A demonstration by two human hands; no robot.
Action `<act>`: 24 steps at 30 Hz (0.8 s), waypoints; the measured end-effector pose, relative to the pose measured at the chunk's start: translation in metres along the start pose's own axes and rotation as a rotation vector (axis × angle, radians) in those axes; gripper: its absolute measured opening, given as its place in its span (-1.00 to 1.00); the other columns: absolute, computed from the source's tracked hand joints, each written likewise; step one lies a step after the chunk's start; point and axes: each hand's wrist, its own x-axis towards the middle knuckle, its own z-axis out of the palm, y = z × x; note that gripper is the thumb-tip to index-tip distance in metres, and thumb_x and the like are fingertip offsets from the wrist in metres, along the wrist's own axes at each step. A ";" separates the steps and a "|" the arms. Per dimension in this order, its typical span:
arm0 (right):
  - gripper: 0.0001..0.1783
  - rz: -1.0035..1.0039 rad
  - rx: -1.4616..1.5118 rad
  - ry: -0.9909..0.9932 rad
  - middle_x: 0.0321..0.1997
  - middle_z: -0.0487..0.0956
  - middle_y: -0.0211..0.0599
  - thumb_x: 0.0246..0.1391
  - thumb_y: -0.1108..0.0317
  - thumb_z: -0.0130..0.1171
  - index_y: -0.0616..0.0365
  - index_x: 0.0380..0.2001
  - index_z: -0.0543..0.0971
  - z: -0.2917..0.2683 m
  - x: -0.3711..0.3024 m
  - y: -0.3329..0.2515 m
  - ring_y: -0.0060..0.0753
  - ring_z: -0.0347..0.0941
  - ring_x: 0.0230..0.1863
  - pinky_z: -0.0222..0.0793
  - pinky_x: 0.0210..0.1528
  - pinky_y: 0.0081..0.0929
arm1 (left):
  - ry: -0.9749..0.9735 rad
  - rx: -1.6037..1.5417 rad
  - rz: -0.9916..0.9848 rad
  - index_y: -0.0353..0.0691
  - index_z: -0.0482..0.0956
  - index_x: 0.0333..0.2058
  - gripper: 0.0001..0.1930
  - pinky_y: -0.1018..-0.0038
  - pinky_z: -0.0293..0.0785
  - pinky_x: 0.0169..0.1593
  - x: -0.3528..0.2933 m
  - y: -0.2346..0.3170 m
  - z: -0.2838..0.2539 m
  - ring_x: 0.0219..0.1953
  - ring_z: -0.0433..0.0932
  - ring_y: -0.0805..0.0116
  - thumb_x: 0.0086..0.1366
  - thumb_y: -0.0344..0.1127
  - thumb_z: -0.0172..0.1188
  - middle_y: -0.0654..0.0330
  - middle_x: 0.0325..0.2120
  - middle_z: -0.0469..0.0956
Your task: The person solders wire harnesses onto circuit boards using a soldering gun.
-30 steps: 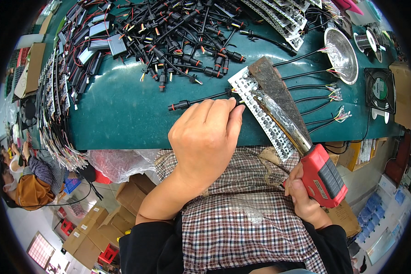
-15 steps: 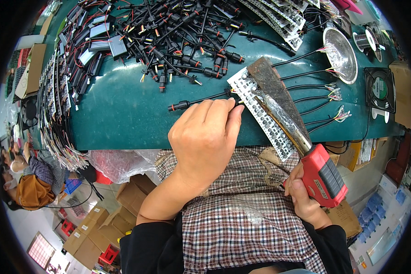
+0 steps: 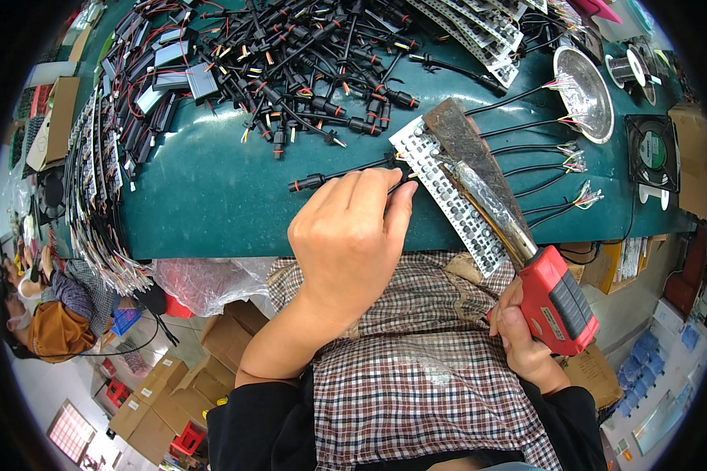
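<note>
So the left hand [image 3: 344, 231] has its thumb and index finger pinched together on the end of a black cable [image 3: 352, 167], right at the left edge of a white circuit board [image 3: 479, 238]; the fingertips cover the wire ends, so I can't tell exactly how they meet the board. The cable runs off left across the green table [image 3: 212, 208] to an orange-ringed plug [image 3: 307, 183]. The right hand [image 3: 524, 345] is wrapped around the red-and-black handle of a soldering gun [image 3: 555, 302], down past the table's near edge, with its metal barrel slanting up-left over the board. A dark, grubby slab [image 3: 467, 140] lies along the board's right side, and more black leads [image 3: 526, 129] stick out to the right beyond it, colored wire ends bared. Two of those reach a shiny metal dish [image 3: 587, 98]. Big messy pile of plugged cables [image 3: 314, 71] at the back too, beside some silver boxes [image 3: 201, 79].
</note>
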 end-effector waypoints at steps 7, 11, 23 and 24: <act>-0.96 -0.002 0.012 -0.004 -0.45 0.53 -0.37 0.24 0.50 0.20 0.22 -0.28 0.54 0.000 0.000 0.000 -0.52 0.48 -0.42 0.40 -0.34 -0.49 | -0.055 -0.018 -0.061 -0.23 0.68 -0.34 -0.82 0.53 0.44 -0.49 0.002 0.002 -0.004 -0.62 0.56 0.45 0.09 -0.41 0.51 0.24 -0.53 0.66; -0.96 0.002 0.023 -0.004 -0.47 0.51 -0.38 0.25 0.49 0.19 0.21 -0.31 0.53 0.000 0.000 0.001 -0.52 0.46 -0.44 0.39 -0.35 -0.50 | -0.074 -0.084 -0.106 -0.23 0.68 -0.33 -0.81 0.53 0.45 -0.47 0.001 0.001 -0.004 -0.60 0.56 0.45 0.09 -0.41 0.51 0.24 -0.53 0.65; -0.90 -0.009 0.024 -0.001 -0.49 0.50 -0.38 0.29 0.44 0.17 0.21 -0.33 0.52 0.001 0.000 0.002 -0.51 0.45 -0.45 0.38 -0.37 -0.48 | -0.105 -0.122 -0.115 -0.24 0.63 -0.33 -0.82 0.38 0.48 -0.45 0.001 -0.003 -0.001 -0.54 0.60 0.26 0.14 -0.37 0.46 0.21 -0.48 0.63; -0.90 -0.008 0.024 0.000 -0.49 0.50 -0.38 0.29 0.44 0.17 0.21 -0.33 0.52 0.001 0.000 0.002 -0.51 0.45 -0.45 0.38 -0.37 -0.48 | -0.102 -0.143 -0.146 -0.25 0.66 -0.32 -0.84 0.48 0.47 -0.47 0.003 0.000 -0.001 -0.54 0.59 0.40 0.15 -0.41 0.46 0.22 -0.47 0.65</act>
